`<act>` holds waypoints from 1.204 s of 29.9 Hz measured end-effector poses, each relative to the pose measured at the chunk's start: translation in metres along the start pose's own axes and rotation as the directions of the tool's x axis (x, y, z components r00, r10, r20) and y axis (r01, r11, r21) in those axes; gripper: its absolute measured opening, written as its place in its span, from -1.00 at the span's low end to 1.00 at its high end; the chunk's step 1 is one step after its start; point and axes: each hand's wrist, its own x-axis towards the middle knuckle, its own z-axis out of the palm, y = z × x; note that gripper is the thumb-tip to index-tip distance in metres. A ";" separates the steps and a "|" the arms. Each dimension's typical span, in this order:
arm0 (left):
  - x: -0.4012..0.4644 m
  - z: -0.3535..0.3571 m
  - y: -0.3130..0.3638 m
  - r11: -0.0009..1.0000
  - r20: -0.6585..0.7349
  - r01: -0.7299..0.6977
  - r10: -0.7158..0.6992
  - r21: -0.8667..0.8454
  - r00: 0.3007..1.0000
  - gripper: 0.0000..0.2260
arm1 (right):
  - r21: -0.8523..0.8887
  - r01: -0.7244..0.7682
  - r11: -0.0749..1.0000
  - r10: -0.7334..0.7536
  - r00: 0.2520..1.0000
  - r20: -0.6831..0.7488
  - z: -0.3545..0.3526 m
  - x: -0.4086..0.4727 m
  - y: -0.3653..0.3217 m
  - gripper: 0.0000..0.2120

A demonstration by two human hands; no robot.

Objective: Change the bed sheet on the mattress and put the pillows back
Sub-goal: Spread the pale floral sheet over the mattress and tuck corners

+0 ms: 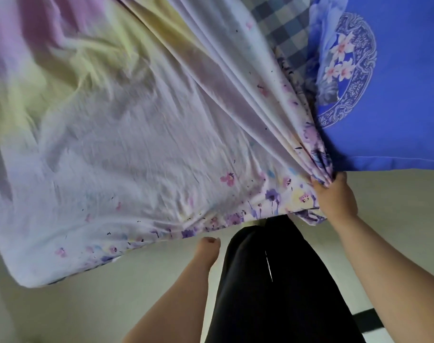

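Item one, the largest: a pastel floral bed sheet (136,149), pink and yellow fading to lilac, spread across most of the mattress and gathered into taut pleats that run down to our right fingers. Item two: a blue pillow (396,95) with a flower medallion, lying just above and to the right of those fingers, touching the bunched cloth. Item three: a checked fabric (287,30), far up from the fingers, showing between sheet and pillow. Item four: dark trousers (272,280), below the fingers. Item five: our right hand (334,196), fingers curled tight round the gathered sheet corner at the bed's near edge. Item six: our left hand (208,248), well left of the grip, just below the sheet hem; whether its fingers touch cloth we cannot tell. To do this step well, we judge, pull low and evenly so the pillow is not dragged along.
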 end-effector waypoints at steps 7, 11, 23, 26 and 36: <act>-0.062 0.016 0.091 0.950 -0.013 -0.309 0.310 0.043 0.951 -0.79 | -0.142 0.007 0.990 0.027 0.970 0.241 -0.059 -0.020 0.006 -0.39; -0.115 0.031 0.156 0.879 0.018 -0.468 0.469 0.095 0.883 -0.83 | -0.019 0.009 1.000 0.001 0.894 0.448 -0.102 -0.027 -0.007 -0.78; -0.263 0.182 0.287 0.810 -0.092 -0.568 0.583 0.147 0.807 -0.88 | 0.301 0.091 0.949 -0.252 0.793 0.554 -0.340 0.039 0.007 -0.87; -0.296 0.263 0.314 0.792 -0.104 -0.579 0.604 0.195 0.790 -0.84 | 0.185 0.172 0.968 -0.249 0.775 0.581 -0.429 0.075 0.051 -0.79; -0.395 0.454 0.481 0.675 0.044 -0.692 0.707 0.255 0.706 -0.82 | 0.307 0.157 0.939 -0.291 0.838 0.461 -0.637 0.200 0.091 -0.83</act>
